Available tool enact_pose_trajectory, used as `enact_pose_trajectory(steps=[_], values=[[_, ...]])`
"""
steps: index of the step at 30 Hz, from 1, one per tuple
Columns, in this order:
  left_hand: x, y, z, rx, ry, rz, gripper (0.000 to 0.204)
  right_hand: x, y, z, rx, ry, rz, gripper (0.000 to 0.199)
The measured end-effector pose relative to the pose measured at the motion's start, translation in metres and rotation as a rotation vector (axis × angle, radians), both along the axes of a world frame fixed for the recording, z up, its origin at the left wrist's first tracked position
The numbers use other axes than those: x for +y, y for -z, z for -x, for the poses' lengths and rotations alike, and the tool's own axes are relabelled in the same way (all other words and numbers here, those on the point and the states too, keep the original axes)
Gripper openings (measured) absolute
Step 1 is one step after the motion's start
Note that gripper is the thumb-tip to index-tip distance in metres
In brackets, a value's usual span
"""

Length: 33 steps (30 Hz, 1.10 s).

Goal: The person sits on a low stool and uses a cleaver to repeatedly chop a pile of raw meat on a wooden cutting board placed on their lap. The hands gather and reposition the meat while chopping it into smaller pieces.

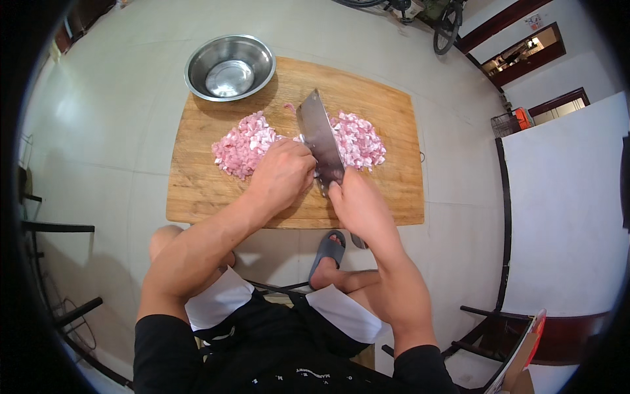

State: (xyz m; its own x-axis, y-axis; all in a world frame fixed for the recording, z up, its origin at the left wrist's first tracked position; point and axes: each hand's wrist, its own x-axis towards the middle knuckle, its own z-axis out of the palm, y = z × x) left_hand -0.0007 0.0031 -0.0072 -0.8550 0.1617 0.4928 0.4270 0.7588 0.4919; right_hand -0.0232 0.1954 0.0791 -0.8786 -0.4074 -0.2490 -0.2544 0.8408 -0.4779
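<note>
My right hand (357,200) is closed around the handle of a cleaver (318,131). Its broad, dark metal blade stands on edge, pointing away from me. Just left of the blade, my left hand (285,171) has its fingers curled down on raw meat, mostly hidden beneath them; pale bits show beyond the knuckles. One heap of diced pink and white meat (241,146) lies to the left of that hand. Another diced meat heap (357,141) lies right of the blade. Both rest on a thick wooden cutting board (387,197).
A steel bowl (230,69) stands on the board's far left corner, with no food visible inside. A slippered foot (328,256) is below the near edge. A white-topped table (567,210) stands at the right, a bicycle (446,29) at the back. Dark metal legs (59,228) stick out at left.
</note>
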Motion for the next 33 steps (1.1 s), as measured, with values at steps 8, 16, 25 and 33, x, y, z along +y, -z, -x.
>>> enact_pose_trajectory(steps=[8, 16, 25, 33], values=[[-0.001, 0.002, 0.000, 0.033, -0.031, 0.000, 0.011, -0.015, 0.008, 0.020, 0.068, 0.040, 0.032, 0.031], [0.002, 0.004, 0.009, 0.036, -0.215, -0.010, 0.012, 0.033, -0.013, -0.025, 0.109, -0.102, -0.103, 0.027], [0.008, 0.004, 0.011, 0.002, -0.306, 0.024, 0.010, 0.028, -0.007, -0.025, 0.164, -0.097, -0.110, 0.027], [0.005, 0.004, 0.012, -0.023, -0.245, 0.061, 0.006, 0.018, -0.015, -0.017, 0.007, -0.103, -0.089, 0.030]])
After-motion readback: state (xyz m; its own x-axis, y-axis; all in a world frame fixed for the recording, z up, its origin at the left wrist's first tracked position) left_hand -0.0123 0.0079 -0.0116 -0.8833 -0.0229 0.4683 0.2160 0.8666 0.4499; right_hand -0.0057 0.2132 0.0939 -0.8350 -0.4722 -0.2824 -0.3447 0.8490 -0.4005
